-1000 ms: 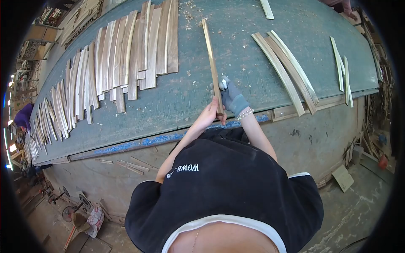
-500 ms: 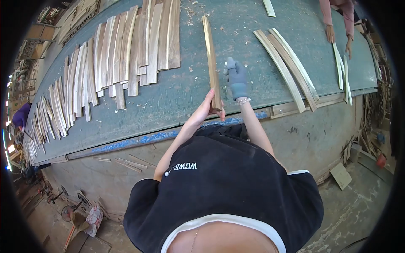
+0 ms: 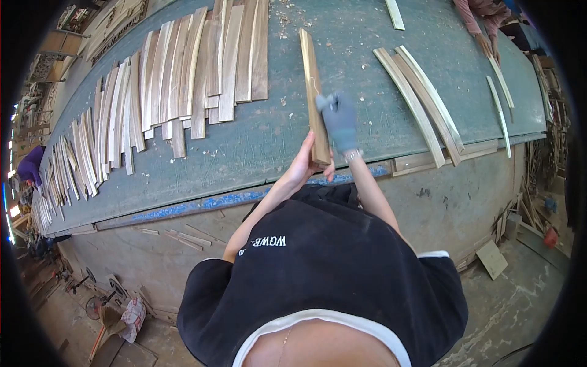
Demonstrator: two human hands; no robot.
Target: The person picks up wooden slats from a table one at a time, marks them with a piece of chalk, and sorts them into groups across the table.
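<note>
So my left hand [image 3: 301, 164] is clamped around the near end of this wooden strip [image 3: 310, 73], thumb up along one side and fingers showing past the other. It might be more than one piece laid together, honestly can't tell from here. My right hand [image 3: 341, 119], in the grey-blue glove, is right beside the strip's right side, about midway up, fingers partly curled. Can't tell if those fingertips are actually gripping it or just brushing it. I'd say I've got it by the near end because that leaves most of the length uncovered and the gloved hand free to get at the side, with the strip close to my middle so both arms reach easily. The strip is out in front of me, near end by the edge of the green table [image 3: 244, 147], the rest reaching out above the surface. Can't tell whether the far end touches down. Long axis runs pretty much straight away from my body, far end leaning a bit to the left, near end face towards me. Off to the left there's the big row of boards [image 3: 183, 73], and to the right some curved strips [image 3: 416, 104] lie well apart from that row, which probably makes them easy to tell apart.
</note>
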